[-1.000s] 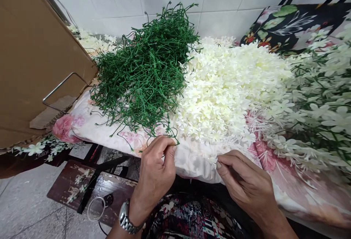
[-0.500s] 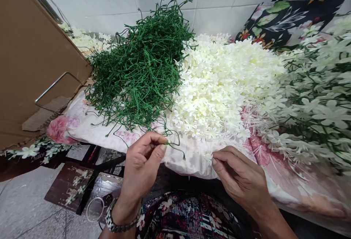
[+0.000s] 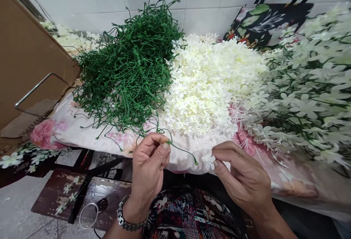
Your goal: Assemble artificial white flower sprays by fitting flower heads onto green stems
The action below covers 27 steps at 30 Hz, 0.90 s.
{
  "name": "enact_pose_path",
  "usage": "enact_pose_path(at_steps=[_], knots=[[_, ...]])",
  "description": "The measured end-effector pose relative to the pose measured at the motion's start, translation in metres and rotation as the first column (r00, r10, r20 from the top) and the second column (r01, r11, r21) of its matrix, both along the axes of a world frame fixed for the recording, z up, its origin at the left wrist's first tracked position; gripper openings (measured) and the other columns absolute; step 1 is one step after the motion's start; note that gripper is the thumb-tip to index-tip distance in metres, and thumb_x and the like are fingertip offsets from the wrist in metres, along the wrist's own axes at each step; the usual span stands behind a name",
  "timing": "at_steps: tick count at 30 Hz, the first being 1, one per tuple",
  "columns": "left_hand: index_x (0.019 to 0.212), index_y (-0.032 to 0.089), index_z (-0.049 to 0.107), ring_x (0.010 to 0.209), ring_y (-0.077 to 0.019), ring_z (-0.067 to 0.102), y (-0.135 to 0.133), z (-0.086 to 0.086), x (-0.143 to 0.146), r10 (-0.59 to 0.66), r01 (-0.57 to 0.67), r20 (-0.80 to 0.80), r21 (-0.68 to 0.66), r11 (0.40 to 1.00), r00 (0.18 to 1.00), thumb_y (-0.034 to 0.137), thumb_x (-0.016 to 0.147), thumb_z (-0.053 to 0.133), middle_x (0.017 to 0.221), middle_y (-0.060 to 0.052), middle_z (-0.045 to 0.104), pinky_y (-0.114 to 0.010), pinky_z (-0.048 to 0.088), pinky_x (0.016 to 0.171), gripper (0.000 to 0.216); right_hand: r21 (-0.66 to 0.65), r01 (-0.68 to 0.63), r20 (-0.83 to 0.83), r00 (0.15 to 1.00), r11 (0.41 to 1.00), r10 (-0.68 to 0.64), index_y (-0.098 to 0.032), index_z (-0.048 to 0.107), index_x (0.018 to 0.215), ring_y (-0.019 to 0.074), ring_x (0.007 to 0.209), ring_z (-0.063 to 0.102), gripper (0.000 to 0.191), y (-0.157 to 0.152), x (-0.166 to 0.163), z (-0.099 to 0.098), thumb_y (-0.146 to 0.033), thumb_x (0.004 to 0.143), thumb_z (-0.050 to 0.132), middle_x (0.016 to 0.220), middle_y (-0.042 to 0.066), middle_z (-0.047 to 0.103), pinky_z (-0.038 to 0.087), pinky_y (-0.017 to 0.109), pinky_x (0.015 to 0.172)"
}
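Note:
My left hand (image 3: pixel 150 164) pinches a thin green plastic stem (image 3: pixel 183 150) between thumb and forefinger; the stem's free tip points right. My right hand (image 3: pixel 241 175) pinches a small white artificial flower (image 3: pixel 208 158) just right of that tip, a small gap between them. Both hands hover at the front edge of a floral cloth (image 3: pixel 82 129). Behind lie a heap of green stems (image 3: pixel 131 70) and a heap of loose white flowers (image 3: pixel 208 81).
Finished sprays of white flowers on green stems (image 3: pixel 309 89) pile up at the right. A cardboard box (image 3: pixel 30 59) with a metal handle stands at the left. A dark floral bag (image 3: pixel 263 23) leans on the tiled wall. A low wooden stool (image 3: pixel 65 195) sits below.
My left hand has drawn one stem out of the green heap and raised it. My right hand has picked up a white flower and brought it toward the stem's tip.

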<state>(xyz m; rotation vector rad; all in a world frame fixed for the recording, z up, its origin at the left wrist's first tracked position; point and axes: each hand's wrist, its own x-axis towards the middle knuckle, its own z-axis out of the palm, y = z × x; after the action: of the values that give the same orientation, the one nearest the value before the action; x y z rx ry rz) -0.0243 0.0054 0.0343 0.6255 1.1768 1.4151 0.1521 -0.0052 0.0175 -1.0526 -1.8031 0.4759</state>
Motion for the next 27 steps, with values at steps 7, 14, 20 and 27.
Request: enact_pose_path(at_steps=[7, 14, 20, 27], knots=[[0.067, 0.017, 0.058, 0.038, -0.0034, 0.033, 0.002, -0.003, 0.02, 0.014, -0.017, 0.06, 0.041, 0.999, 0.998, 0.025, 0.059, 0.073, 0.046, 0.007, 0.045, -0.014, 0.026, 0.035, 0.018, -0.259, -0.156, -0.256, 0.963, 0.953, 0.088, -0.019, 0.062, 0.084, 0.0141, 0.082, 0.064, 0.009, -0.005, -0.001, 0.002, -0.018, 0.088, 0.053, 0.092, 0.006, 0.067, 0.052, 0.024, 0.068], [0.068, 0.017, 0.059, 0.039, -0.0041, 0.035, 0.0, -0.008, 0.028, 0.008, -0.012, 0.068, 0.052, 0.999, 0.998, 0.025, 0.062, 0.073, 0.045, 0.007, 0.045, -0.013, 0.029, 0.035, 0.017, -0.364, -0.253, -0.45, 0.891, 0.897, 0.069, -0.02, 0.065, 0.081, 0.011, 0.069, 0.06, 0.011, -0.003, 0.002, -0.001, -0.024, 0.087, 0.057, 0.077, 0.002, 0.064, 0.049, 0.02, 0.062], [0.077, 0.017, 0.062, 0.049, -0.0074, 0.053, -0.003, -0.018, 0.017, -0.088, 0.111, -0.182, 0.121, 0.986, 0.979, 0.021, 0.074, 0.064, 0.065, 0.001, 0.062, -0.019, 0.045, 0.048, 0.005, -0.345, -0.215, -0.411, 0.91, 0.914, 0.059, -0.02, 0.063, 0.079, 0.0109, 0.069, 0.056, 0.01, -0.001, 0.007, -0.008, -0.02, 0.086, 0.055, 0.075, 0.001, 0.06, 0.045, 0.02, 0.062], [0.107, 0.015, 0.059, 0.103, -0.0214, 0.056, -0.003, -0.008, 0.01, 0.328, 0.411, -0.844, 0.502, 0.76, 0.425, 0.004, 0.08, 0.051, 0.106, -0.01, 0.062, -0.038, 0.046, 0.091, 0.03, -0.274, -0.172, -0.279, 0.956, 0.946, 0.093, -0.019, 0.059, 0.08, 0.0101, 0.068, 0.054, 0.01, 0.004, 0.01, -0.006, -0.014, 0.085, 0.052, 0.073, 0.0, 0.057, 0.044, 0.021, 0.062]])
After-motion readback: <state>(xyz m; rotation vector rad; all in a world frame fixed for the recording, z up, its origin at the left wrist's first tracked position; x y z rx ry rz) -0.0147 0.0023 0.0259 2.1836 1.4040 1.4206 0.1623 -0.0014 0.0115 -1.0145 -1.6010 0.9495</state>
